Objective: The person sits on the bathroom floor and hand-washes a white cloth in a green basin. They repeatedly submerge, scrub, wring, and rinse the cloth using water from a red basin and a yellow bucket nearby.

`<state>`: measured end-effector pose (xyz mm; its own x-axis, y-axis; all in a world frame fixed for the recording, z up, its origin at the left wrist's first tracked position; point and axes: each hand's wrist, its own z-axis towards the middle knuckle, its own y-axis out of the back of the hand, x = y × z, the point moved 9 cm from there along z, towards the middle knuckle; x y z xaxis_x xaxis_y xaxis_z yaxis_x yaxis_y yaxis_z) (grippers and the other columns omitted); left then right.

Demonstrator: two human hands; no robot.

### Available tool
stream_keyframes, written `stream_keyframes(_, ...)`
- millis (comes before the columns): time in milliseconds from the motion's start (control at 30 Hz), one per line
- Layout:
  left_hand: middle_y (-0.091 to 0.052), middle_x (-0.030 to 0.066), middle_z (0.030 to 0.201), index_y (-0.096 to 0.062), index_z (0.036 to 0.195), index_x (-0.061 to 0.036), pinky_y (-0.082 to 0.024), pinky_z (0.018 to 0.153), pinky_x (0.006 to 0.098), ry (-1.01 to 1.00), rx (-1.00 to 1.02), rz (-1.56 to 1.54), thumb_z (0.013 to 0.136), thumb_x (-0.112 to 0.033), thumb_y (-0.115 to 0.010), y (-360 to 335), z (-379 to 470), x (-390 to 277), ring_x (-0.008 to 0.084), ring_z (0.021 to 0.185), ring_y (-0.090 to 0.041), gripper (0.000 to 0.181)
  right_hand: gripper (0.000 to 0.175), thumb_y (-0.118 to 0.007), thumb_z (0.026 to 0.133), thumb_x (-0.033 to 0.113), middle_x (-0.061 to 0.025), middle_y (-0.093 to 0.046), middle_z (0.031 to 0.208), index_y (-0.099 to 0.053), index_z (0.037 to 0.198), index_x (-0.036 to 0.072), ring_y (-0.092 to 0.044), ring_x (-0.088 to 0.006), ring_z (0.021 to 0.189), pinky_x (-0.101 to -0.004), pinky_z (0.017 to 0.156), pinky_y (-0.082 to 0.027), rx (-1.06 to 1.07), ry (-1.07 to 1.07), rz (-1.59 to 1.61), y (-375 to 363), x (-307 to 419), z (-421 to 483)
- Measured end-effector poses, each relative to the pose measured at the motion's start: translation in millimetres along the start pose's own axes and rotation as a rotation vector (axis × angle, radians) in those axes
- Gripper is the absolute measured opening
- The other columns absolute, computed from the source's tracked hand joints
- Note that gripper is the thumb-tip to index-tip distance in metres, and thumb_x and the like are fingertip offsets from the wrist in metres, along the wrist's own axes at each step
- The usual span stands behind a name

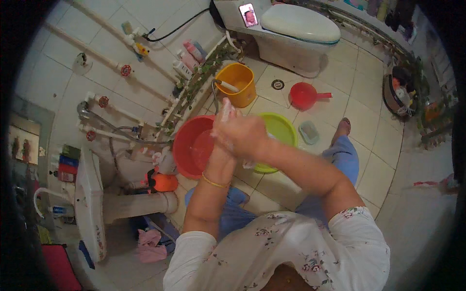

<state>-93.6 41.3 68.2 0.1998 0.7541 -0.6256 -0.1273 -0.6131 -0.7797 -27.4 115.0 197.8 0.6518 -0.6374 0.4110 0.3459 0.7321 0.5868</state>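
Note:
In front of my body, above two basins, my hands are pressed together. My right hand (249, 134), blurred, is closed over my left hand (225, 118) near its wrist. White patches like lather show on the left fingers and wrist; whether a thin cloth is also between the palms I cannot tell. A yellow bangle (214, 181) circles my left forearm. Below the left hand is a red basin (185, 152) holding some water. A lime-green basin (291, 125) lies partly hidden behind the right hand and forearm. A whitish thing (249, 164) shows just under my hands, too blurred to name.
Beyond the basins stand a yellow bucket (247, 87) with a shower handle in it, a red dipper (303, 95) and a small clear tub (308, 132). A toilet (287, 51) bears a phone (248, 15). At left are a pedestal washbasin (89, 203) and wall pipes (91, 51).

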Motion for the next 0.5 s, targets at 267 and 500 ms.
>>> stream_keyframes(267, -0.056, 0.0089, 0.091, -0.052, 0.088, -0.011, -0.047, 0.074, 0.0303, 0.052, -0.203, -0.118, 0.092, -0.041, -0.036, -30.5, -10.2, 8.5, 0.0184, 0.082, -0.056, 0.034, 0.021, -0.055, 0.079, 0.028, -0.0097, -0.055, 0.061, -0.056, 0.065, 0.012, -0.057, -0.0266, 0.058, -0.0382, 0.05, -0.043, 0.021, -0.059, 0.068, -10.1, -33.0, 12.2)
stream_keyframes(500, -0.053, 0.0011, 0.076, -0.05, 0.081, -0.0075, -0.041, 0.063, 0.0207, -0.096, 0.189, 1.345, 0.084, -0.015, -0.054, -56.1, -12.4, -42.0, 0.0069, 0.07, -0.049, 0.009, 0.026, -0.052, 0.086, 0.035, 0.0037, -0.047, 0.067, -0.052, 0.079, 0.009, -0.045, -0.0071, 0.062, -0.026, 0.056, -0.039, 0.176, -0.747, 1.328, 5.5, -104.8, 27.9)
